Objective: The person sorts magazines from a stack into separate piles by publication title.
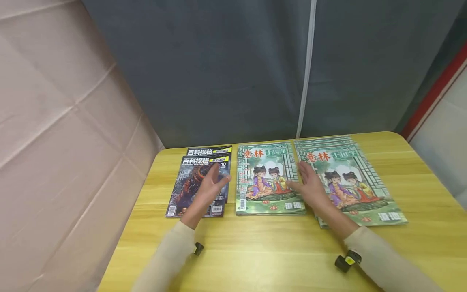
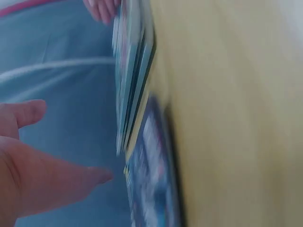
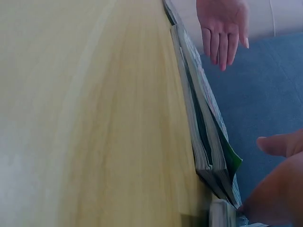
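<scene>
Head view: left hand (image 1: pixel 208 188) hovers above the dark magazines (image 1: pixel 187 188), thumb spread from fingers. Right hand (image 1: pixel 313 188), likewise spread, is where middle green stack (image 1: pixel 268 174) and right green stack (image 1: pixel 355 190) nearly meet on the surface (image 1: pixel 262 251).

From above, the table (image 1: pixel 270 247) is viewed near to far by the head camera. Magazines (image 1: pixel 268 178), shared by both wrists, are seen close, rightward from the left, leftward from the right.

Cream sleeves (image 1: pixel 390 259) cover the arms, with 2 black wrist cameras (image 1: pixel 342 264), 1 bearing a yellow patch (image 1: pixel 350 260).
</scene>
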The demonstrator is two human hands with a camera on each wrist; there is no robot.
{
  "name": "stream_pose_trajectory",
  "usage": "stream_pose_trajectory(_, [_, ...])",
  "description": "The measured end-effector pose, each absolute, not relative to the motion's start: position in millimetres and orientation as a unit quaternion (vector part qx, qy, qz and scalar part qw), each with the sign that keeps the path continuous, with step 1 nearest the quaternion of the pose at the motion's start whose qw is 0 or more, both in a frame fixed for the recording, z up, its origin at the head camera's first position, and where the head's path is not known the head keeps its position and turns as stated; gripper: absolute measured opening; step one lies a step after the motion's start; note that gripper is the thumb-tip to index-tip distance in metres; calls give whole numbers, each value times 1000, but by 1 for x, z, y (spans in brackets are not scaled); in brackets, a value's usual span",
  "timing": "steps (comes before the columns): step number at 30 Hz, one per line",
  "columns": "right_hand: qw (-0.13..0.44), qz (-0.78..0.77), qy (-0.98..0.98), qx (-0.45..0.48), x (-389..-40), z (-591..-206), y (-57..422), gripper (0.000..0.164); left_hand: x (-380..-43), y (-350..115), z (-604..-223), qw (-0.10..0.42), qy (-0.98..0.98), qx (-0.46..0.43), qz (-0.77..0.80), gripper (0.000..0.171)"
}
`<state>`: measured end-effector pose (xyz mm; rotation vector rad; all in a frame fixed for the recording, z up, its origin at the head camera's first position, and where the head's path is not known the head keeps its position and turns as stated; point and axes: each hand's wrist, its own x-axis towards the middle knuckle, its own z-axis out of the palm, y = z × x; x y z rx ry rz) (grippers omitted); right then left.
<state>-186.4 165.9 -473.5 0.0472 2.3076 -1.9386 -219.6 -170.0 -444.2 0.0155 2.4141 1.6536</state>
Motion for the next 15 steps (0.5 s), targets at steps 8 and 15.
stream_pose_trajectory(8, [81, -625, 776, 20, -187, -478, 159, 104, -216, -139, -457, 155, 795, 18, 586, 91])
stream_pose_trajectory(15, [99, -571, 815, 32, -188, -484, 156, 114, -212, -128, -467, 167, 774, 12, 610, 90])
